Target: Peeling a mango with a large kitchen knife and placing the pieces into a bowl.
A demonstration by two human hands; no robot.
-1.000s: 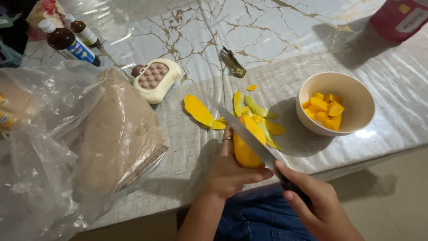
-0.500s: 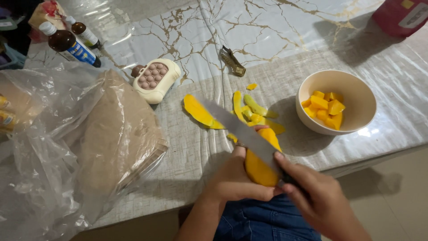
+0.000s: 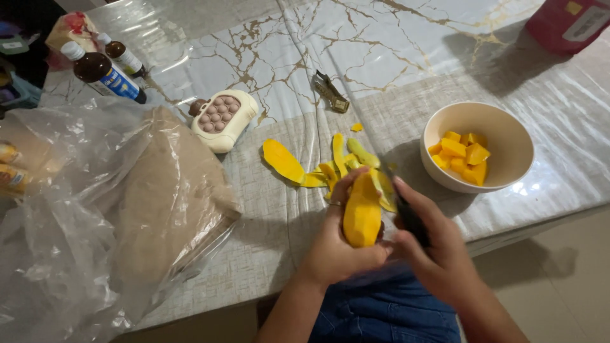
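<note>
Here, a peeled mango [image 3: 362, 213] cupped upright in the left hand [image 3: 337, 251], fingers wrapped around it, above the table edge. Right hand [image 3: 435, 251] closed on a dark knife handle [image 3: 410, 219], blade hidden behind the fruit. Just beyond, mango peels [image 3: 318, 166] strewn on the marble-patterned table [image 3: 406, 51]. Right: cream bowl [image 3: 508, 136] of mango cubes [image 3: 460, 155]. Left: clear plastic bag [image 3: 70, 235], bubble toy [image 3: 223, 119], brown bottles [image 3: 101, 68].
</note>
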